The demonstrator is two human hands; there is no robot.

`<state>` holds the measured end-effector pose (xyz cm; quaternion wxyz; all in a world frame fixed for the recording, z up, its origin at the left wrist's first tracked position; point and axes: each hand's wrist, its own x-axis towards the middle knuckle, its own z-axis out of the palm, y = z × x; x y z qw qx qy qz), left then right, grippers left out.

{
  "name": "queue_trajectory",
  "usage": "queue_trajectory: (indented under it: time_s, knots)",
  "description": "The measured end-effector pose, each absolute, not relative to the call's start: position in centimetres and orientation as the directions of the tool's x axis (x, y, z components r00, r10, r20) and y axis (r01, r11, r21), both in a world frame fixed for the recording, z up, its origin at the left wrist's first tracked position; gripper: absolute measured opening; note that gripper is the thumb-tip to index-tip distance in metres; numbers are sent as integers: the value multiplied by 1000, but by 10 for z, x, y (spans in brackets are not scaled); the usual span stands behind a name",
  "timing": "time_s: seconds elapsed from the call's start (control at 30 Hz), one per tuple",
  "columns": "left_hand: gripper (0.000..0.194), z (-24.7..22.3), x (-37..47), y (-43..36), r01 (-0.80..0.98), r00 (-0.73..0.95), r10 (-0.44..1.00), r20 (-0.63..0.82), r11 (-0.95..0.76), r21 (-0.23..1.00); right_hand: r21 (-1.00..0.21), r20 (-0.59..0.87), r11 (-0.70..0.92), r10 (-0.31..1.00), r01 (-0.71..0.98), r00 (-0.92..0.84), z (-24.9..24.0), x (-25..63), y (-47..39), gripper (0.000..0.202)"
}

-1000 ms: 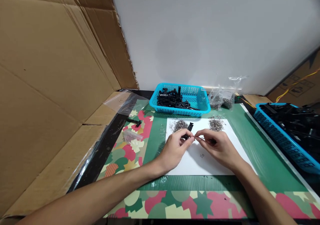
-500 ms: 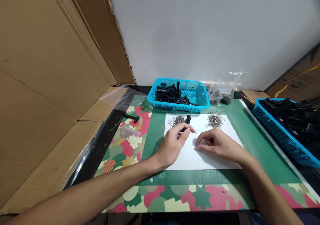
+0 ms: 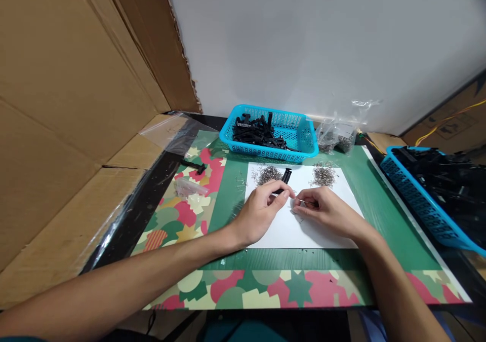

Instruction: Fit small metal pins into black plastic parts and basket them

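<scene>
Black part held in the left hand, right hand close by

The left hand (image 3: pixel 258 211) pinches the black part (image 3: pixel 287 174), its far end jutting beyond the fingers between two piles of small metal pieces (image 3: pixel 269 174) on the white paper (image 3: pixel 266 235). Just beside it, the right hand (image 3: pixel 328 211) has thumb and fingers drawn narrow around a thin metal piece (image 3: pixel 306 201); its full shape is hidden.
</scene>
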<state>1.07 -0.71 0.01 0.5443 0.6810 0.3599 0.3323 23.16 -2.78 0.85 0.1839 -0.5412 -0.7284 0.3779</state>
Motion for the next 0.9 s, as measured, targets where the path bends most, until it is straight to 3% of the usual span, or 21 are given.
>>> queue_trajectory:
  time_s: [0.23,0.5,0.9]
  knots:
    - [26,0,11,-7,132,496,863,95,-183,974,-857,-155,61,916,511,-369,9,236,-27,22]
    - [27,3,11,-7,147,480,873,90,-181,972,-789,-216,62,903,612,-370,16,242,-27,17]
    - [28,2,10,-7,146,494,866,74,-167,975,-640,-165,186,914,746,-370,15,239,-29,17]
